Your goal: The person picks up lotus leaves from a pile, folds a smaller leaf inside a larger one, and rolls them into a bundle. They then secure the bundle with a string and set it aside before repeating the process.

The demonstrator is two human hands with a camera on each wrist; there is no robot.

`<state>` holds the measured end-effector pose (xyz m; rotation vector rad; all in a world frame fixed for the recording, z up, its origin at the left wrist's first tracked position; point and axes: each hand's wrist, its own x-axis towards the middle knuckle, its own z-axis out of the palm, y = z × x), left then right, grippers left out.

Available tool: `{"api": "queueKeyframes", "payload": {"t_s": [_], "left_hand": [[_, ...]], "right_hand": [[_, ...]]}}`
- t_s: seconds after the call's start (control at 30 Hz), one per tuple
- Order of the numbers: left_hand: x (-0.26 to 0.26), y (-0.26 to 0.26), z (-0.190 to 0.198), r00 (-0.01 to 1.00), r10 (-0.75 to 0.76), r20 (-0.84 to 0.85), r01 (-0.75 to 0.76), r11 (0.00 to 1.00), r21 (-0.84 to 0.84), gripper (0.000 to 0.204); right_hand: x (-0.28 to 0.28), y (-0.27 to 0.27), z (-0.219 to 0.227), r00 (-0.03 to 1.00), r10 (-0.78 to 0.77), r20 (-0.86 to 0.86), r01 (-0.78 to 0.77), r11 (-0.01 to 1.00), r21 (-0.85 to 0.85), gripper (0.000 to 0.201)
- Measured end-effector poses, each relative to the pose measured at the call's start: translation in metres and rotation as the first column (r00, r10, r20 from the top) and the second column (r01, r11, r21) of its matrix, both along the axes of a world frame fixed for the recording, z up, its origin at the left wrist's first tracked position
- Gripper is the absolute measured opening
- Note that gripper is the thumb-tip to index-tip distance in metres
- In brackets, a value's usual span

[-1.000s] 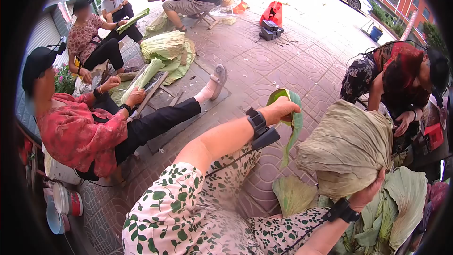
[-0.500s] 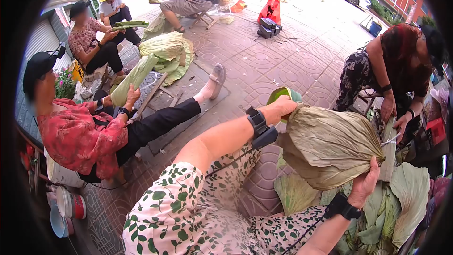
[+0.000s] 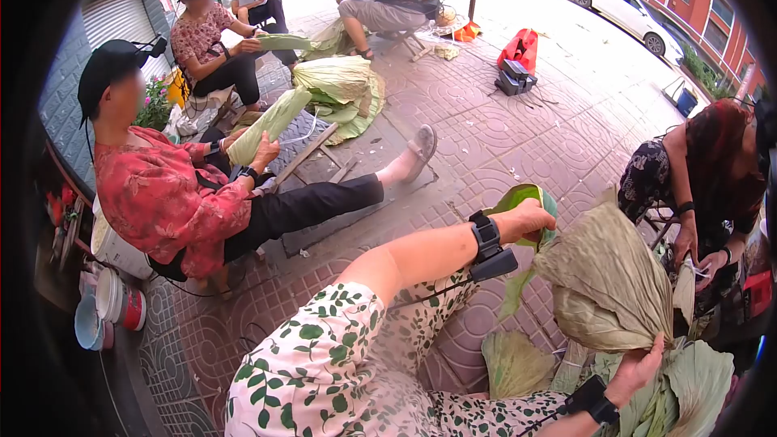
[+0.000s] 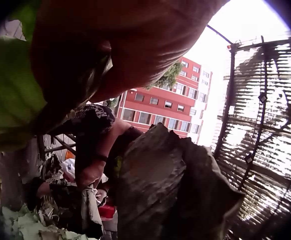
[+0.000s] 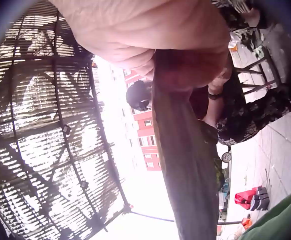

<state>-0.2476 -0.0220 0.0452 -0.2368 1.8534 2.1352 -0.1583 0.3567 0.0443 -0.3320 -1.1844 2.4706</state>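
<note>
Head view: the left hand [image 3: 528, 217] has its fingers curled round a green leaf [image 3: 515, 197], which bends over above the knuckles and trails a pale strip below the wrist. Right hand [image 3: 635, 371] has thumb and fingers pinched on the narrow, gathered end of a big dry leaf [image 3: 611, 279]; the leaf fans up and to the left from there, its wide edge just beside the green one (whether the two touch, I cannot tell). From the left wrist the hand is dark and close, with the green leaf beside it; from the right wrist the dry leaf runs down from the fingers as a long, narrow fold.

Under the right hand lies a heap of pale leaves [image 3: 698, 384], and one small fan-shaped leaf [image 3: 518, 362] rests on the paving [image 3: 453, 146] near the patterned trousers [image 3: 441, 316]. Across from the right hand, a person in dark clothes [image 3: 724, 162] bends over a folded leaf [image 3: 684, 290]. To the left, a person in a red shirt [image 3: 166, 194] sits with one leg stretched out, holding a long pale leaf [image 3: 271, 125]. Farther off are a red bag [image 3: 520, 50] and a white car [image 3: 619, 10].
</note>
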Motion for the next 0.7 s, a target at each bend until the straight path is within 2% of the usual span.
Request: {"api": "queueKeyframes", "payload": {"t_s": [0.03, 0.1, 0.13, 0.17, 0.23, 0.27, 0.33, 0.37, 0.4, 0.43, 0.47, 0.5, 0.53, 0.57, 0.6, 0.63, 0.7], "left_hand": [[-0.001, 0.001, -0.001, 1.0, 0.001, 0.004, -0.001, 0.998, -0.062, 0.014], [-0.002, 0.002, -0.004, 1.0, -0.006, 0.004, 0.006, 1.0, -0.019, 0.014], [-0.002, 0.003, -0.005, 1.0, -0.011, 0.004, 0.011, 1.0, 0.023, 0.015], [-0.003, 0.003, -0.008, 1.0, -0.014, 0.005, 0.014, 1.0, 0.026, 0.015], [-0.005, 0.004, -0.012, 1.0, 0.027, -0.007, -0.026, 0.995, 0.101, 0.016], [-0.005, 0.004, -0.011, 1.0, 0.026, -0.008, -0.025, 0.994, 0.104, 0.016], [-0.003, 0.002, -0.01, 0.999, 0.028, -0.016, -0.026, 0.995, 0.097, 0.016], [-0.003, 0.001, -0.009, 0.999, 0.028, -0.015, -0.027, 0.995, 0.098, 0.016], [-0.002, -0.001, -0.008, 1.0, 0.014, -0.026, -0.011, 0.994, 0.112, 0.016], [-0.001, -0.003, -0.009, 0.999, 0.0, -0.036, 0.004, 0.992, 0.125, 0.015], [-0.001, -0.003, -0.009, 0.999, -0.002, -0.034, 0.007, 0.992, 0.125, 0.015], [0.0, -0.004, -0.01, 0.999, -0.003, -0.042, 0.008, 0.991, 0.132, 0.015], [0.0, -0.004, -0.011, 0.999, -0.003, -0.048, 0.01, 0.99, 0.139, 0.015], [0.001, -0.004, -0.008, 0.999, -0.007, -0.046, 0.014, 0.99, 0.139, 0.015], [0.003, -0.003, -0.005, 0.999, 0.009, -0.04, -0.005, 0.994, 0.109, 0.014], [0.003, -0.002, -0.004, 0.999, 0.025, -0.034, -0.023, 0.997, 0.079, 0.014], [-0.005, -0.003, -0.011, 1.0, -0.008, -0.016, 0.009, 0.999, 0.04, 0.014]], "right_hand": [[0.0, -0.004, -0.001, 1.0, -0.002, 0.0, 0.002, 1.0, 0.0, 0.033], [0.002, -0.012, -0.002, 0.999, 0.003, -0.035, 0.004, 0.981, 0.193, 0.032], [0.006, -0.023, 0.008, 0.996, 0.074, -0.056, -0.065, 0.986, 0.155, 0.031], [0.006, -0.021, 0.007, 0.996, 0.072, -0.055, -0.063, 0.985, 0.158, 0.031], [0.004, -0.014, 0.0, 0.989, 0.104, -0.103, -0.099, 0.993, 0.06, 0.037], [0.005, -0.008, -0.006, 0.989, 0.104, -0.103, -0.098, 0.993, 0.063, 0.037], [0.01, -0.002, -0.012, 0.949, 0.171, -0.266, -0.115, 0.97, 0.214, 0.045], [0.013, -0.004, -0.012, 0.949, 0.172, -0.266, -0.115, 0.97, 0.215, 0.045], [0.017, -0.006, -0.014, 0.959, 0.052, -0.277, 0.097, 0.861, 0.499, 0.047], [0.021, -0.01, -0.013, 0.944, -0.058, -0.323, 0.286, 0.631, 0.721, 0.05], [0.017, -0.006, -0.019, 0.944, -0.05, -0.326, 0.271, 0.682, 0.679, 0.047], [0.015, -0.002, -0.017, 0.944, -0.053, -0.325, 0.272, 0.681, 0.68, 0.047], [0.012, -0.001, -0.01, 0.982, 0.035, -0.185, 0.03, 0.941, 0.337, 0.044], [0.006, 0.0, -0.005, 0.98, 0.177, -0.095, -0.187, 0.977, -0.105, 0.042], [-0.001, 0.0, -0.003, 0.991, 0.135, -0.012, -0.133, 0.955, -0.264, 0.038], [-0.003, -0.003, -0.005, 0.991, 0.13, -0.01, -0.128, 0.956, -0.265, 0.038], [-0.003, -0.01, -0.01, 0.988, 0.145, -0.057, -0.139, 0.986, 0.09, 0.036]]}}
